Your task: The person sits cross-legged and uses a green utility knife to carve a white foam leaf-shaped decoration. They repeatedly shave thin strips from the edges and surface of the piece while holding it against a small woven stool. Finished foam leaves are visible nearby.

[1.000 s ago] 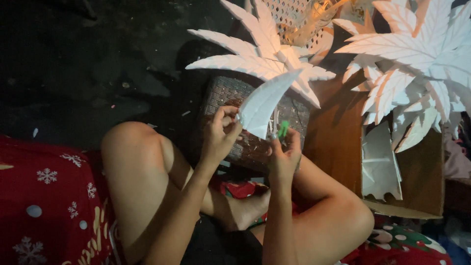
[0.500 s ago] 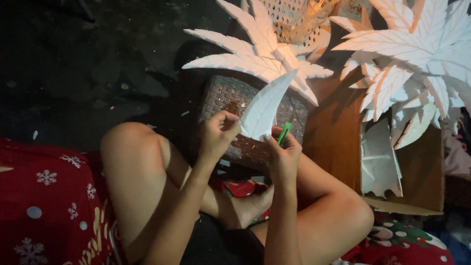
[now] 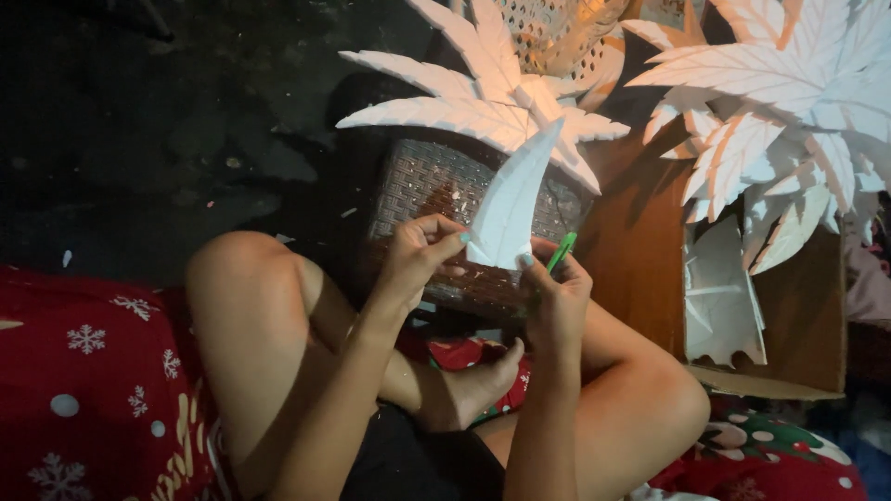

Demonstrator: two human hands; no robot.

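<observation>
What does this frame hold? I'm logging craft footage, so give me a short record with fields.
left hand: pinches the lower edge of the foam leaf
right hand: holds the leaf's base and a green tool
leaf: white, curved, pointed, upright
behind: woven basket, finished foam leaves, cardboard box
seat: red snowflake cloth

The left hand (image 3: 419, 252) pinches the bottom of a white, curved foam leaf shape (image 3: 510, 202). The right hand (image 3: 555, 295) touches its lower edge and holds a thin green tool (image 3: 561, 250). A brown woven basket (image 3: 418, 186) sits just behind, under big white foam leaves (image 3: 483, 102).
</observation>
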